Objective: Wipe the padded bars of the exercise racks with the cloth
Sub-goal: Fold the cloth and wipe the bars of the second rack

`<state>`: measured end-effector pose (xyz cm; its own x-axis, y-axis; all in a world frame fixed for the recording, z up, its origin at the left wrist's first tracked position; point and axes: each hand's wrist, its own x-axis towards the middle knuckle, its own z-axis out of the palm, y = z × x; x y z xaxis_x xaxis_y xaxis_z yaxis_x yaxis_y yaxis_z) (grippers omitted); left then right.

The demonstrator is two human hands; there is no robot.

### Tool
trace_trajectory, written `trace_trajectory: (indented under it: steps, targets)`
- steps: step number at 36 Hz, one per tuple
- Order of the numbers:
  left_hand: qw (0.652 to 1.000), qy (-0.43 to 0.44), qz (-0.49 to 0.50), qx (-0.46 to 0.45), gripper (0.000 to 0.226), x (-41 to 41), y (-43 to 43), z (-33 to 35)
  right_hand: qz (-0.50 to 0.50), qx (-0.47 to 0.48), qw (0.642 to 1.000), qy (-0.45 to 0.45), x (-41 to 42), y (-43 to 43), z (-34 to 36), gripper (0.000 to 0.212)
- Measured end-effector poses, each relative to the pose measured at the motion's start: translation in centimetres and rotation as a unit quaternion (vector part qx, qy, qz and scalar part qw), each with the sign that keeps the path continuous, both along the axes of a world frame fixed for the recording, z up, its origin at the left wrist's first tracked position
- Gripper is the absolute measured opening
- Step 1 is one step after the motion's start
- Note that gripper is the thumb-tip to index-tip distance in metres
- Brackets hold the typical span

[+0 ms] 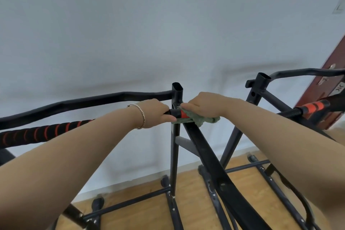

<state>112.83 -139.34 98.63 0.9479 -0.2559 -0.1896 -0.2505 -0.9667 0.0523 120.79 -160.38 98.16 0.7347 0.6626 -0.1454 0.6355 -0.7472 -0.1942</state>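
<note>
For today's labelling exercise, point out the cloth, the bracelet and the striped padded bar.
cloth (pixel 200 121), head view, green fold hanging down.
bracelet (pixel 144 118), head view, band at the wrist.
striped padded bar (pixel 39 133), head view, black-and-red padding.

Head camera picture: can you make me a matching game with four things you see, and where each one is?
Things:
1. green fuzzy cloth
2. thin silver bangle
3. black padded bar with orange stripes
4. dark red door

Places:
A. at the far right edge of the view
B. gripped by the left hand
C. held on the bar's end under the right hand
D. round the left wrist

Pairs: 1-C, 2-D, 3-B, 4-A.
</note>
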Motion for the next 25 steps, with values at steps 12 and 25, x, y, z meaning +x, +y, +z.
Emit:
trace_trajectory:
  steps: [12,25]
  targets:
    - [0.999,0.026,0.004,-0.026,0.044,-0.6,0.1,-0.1,0.112,-0.020,0.950,-0.291,-1.7,-4.7,-2.9,0.047]
    - [1.000,0.020,0.006,-0.011,0.045,-1.0,-0.2,-0.9,0.025,0.006,0.976,-0.218,-1.8,-3.9,-2.9,0.041]
